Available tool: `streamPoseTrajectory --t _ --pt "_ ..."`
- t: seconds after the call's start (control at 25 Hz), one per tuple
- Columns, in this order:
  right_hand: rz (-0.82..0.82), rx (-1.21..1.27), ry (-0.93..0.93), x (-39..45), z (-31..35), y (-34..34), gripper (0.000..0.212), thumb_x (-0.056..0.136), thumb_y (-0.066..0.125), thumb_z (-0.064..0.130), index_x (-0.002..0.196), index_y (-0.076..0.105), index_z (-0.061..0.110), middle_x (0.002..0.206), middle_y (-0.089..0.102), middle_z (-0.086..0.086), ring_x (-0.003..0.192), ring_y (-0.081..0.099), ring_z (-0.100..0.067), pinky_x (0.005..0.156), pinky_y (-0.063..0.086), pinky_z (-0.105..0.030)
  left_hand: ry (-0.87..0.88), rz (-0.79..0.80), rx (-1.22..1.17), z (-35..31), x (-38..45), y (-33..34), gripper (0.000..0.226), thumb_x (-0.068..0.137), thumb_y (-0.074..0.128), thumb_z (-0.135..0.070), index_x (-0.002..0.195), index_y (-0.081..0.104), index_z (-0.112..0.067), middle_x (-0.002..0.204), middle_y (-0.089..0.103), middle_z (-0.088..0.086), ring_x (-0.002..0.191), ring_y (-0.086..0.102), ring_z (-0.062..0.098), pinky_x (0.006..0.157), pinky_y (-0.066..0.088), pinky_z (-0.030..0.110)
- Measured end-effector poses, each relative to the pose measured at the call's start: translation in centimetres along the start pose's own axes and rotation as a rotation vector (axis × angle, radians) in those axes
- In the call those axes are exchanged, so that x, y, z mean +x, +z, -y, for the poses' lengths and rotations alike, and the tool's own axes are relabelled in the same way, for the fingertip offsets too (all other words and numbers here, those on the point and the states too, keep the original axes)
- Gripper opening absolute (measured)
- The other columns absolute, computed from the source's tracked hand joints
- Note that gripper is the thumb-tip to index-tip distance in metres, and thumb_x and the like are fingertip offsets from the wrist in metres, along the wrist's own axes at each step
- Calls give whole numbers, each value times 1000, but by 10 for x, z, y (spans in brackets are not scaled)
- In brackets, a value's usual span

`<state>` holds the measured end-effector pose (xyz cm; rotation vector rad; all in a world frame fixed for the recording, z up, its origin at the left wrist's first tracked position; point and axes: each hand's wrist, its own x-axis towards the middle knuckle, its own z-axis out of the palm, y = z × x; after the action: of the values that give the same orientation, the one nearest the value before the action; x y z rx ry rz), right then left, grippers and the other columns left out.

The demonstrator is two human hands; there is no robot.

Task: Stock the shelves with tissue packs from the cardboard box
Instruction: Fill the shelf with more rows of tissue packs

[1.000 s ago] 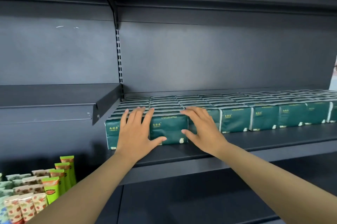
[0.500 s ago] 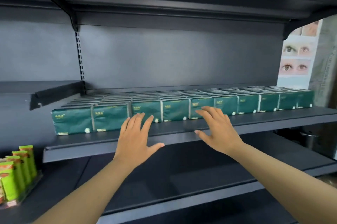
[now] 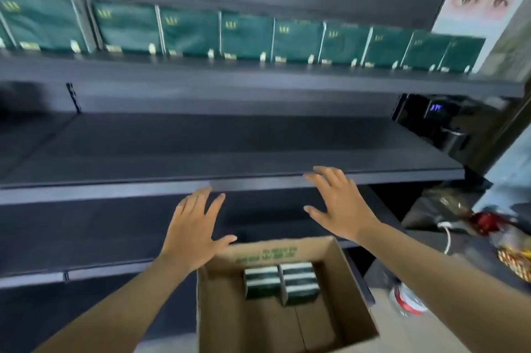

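Reaching down toward the cardboard box (image 3: 287, 321), both hands empty: left hand (image 3: 193, 233) and right hand (image 3: 342, 206) have fingers spread flat, gripping nothing, hovering above the box's far rim. Remaining tissue packs (image 3: 280, 281) sit clustered at the box's far end; a full row of stocked packs (image 3: 247, 36) lines the upper shelf (image 3: 258, 77). Packs likely light, soft, squashy film wrap, maybe slick. Best pinched across the short sides, several together.
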<state>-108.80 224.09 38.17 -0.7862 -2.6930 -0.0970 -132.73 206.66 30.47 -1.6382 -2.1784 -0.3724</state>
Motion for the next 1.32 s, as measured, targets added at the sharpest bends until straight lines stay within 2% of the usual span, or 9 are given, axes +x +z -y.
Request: streamPoseTrajectory --t 0.2,0.28,0.4,0.52,0.6,0.68,0.88,1.12,1.32 --pt "204 11 -17 -61 -25 85 60 88 55 41 141 33 23 147 30 0 137 22 -21 108 28 -40 -145 224 -23 -15 -78 71 83 71 37 -73 122 61 -12 120 61 17 105 62 35 83 52 48" --pt "264 21 14 -84 -36 121 59 88 55 43 139 34 24 144 33 -1 136 24 -22 109 24 -38 -205 284 -59 -24 -102 97 83 68 48 -71 121 59 -8 117 61 21 102 61 39 81 52 52" --pt "338 71 73 -115 -52 179 57 86 54 46 138 36 28 142 35 3 135 27 -19 110 27 -40 -276 392 -60 -41 -131 138 93 50 84 -58 120 52 -6 116 61 23 102 62 42 78 52 57" --pt "442 133 128 -136 -69 236 59 86 58 43 139 34 29 144 32 3 135 26 -18 111 28 -38 -347 452 -45 -47 -156 184 93 58 84 -49 128 48 -1 130 54 22 117 54 41 87 48 60" --pt "513 155 154 -148 -78 269 62 84 62 37 139 33 30 145 31 4 136 23 -17 110 28 -37 -361 490 -23 -49 -171 206 87 72 69 -53 133 45 3 138 45 24 130 40 42 95 42 61" --pt "568 190 139 -158 -85 299 64 84 64 32 140 33 29 145 30 4 136 22 -17 109 29 -36 -378 463 -2 -55 -182 218 81 83 45 -57 138 39 2 144 37 25 136 29 41 100 36 59" --pt "586 292 126 -167 -99 352 60 86 63 31 140 37 25 143 37 0 135 27 -19 109 32 -39 -429 392 17 -57 -181 220 81 85 30 -63 142 36 -6 150 25 26 137 25 45 104 30 59" --pt "537 346 138 -160 -109 374 63 86 63 27 142 34 26 142 37 1 134 27 -17 109 29 -37 -494 385 -12 -60 -181 222 86 82 31 -68 144 33 -8 154 21 20 139 22 41 101 32 59" --pt "506 338 136 -152 -109 384 59 86 64 26 140 39 25 135 39 -3 128 30 -19 106 29 -36 -607 368 -71 -61 -180 221 89 79 46 -64 148 23 -12 156 15 16 133 34 46 96 37 60"
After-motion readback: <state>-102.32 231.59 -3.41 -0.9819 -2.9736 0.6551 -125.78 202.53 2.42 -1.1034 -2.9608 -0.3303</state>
